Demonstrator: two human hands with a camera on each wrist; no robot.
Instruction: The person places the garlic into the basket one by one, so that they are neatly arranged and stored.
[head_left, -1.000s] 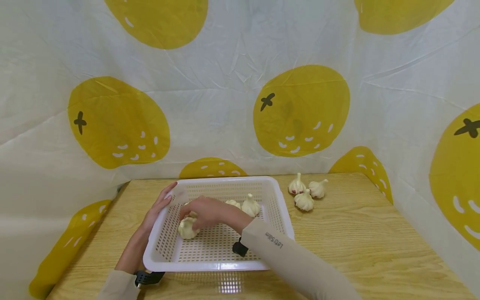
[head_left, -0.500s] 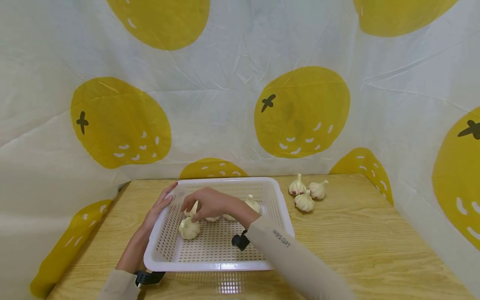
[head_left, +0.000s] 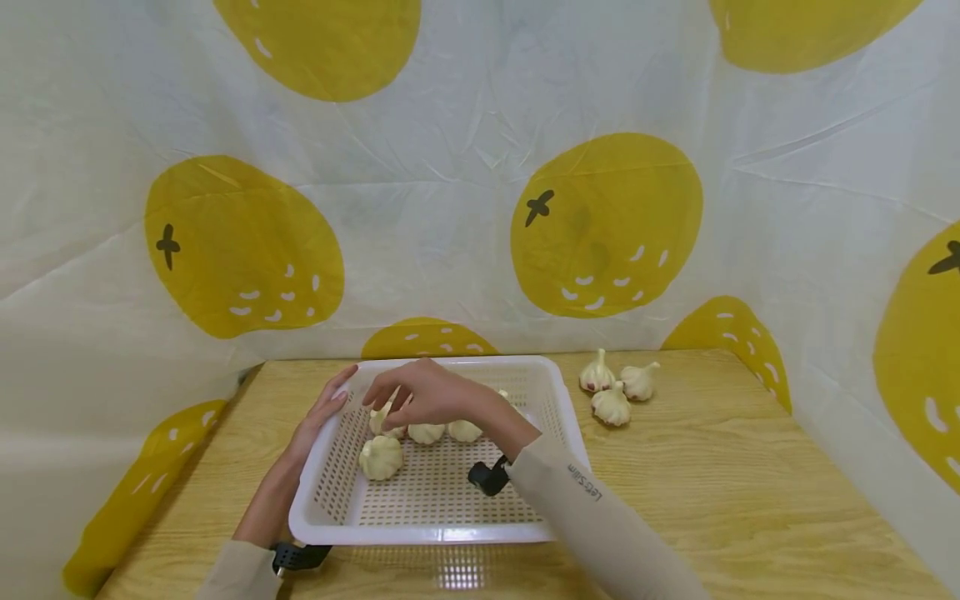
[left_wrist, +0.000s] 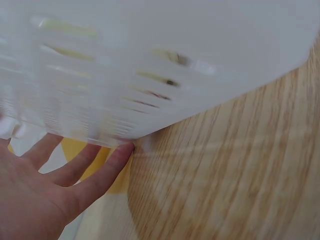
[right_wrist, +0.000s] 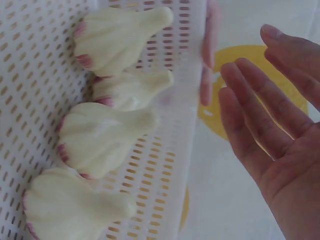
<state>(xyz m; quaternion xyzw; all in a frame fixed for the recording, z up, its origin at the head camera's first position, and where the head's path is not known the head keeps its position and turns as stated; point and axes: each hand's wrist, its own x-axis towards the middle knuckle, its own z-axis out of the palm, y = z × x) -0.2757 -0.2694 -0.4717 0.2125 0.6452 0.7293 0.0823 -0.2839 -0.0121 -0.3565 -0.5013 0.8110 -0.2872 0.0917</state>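
While the straight-fingered left hand [head_left: 318,417] touches the basket [head_left: 442,534], the right hand [head_left: 429,393], grip relaxed, hovers above garlic bulbs [head_left: 381,458] inside.

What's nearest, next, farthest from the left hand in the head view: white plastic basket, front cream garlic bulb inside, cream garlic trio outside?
1. White basket: left hand touches it.
2. Front bulb: inside, left side.
3. Garlic trio: right, on wooden table.
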